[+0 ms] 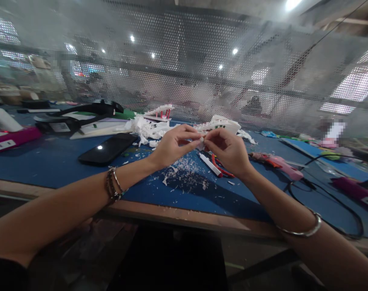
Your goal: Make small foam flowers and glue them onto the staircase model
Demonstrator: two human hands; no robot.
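Note:
My left hand and my right hand meet above the blue work surface, fingertips pinched around a small whitish piece. Its kind is too small to make out. Under my hands lies a scatter of white shavings. Close to my right hand rest a white marker with a red end and a tool with red curved handles, partly hidden. Behind my fingers is a heap of white crumpled scraps, with a white model-like piece on red posts beyond it.
A black phone lies left of my left arm. Farther left are black straps and a magenta box. On the right sit a pink corded tool, its black cable and a blue board. A perforated metal screen stands behind.

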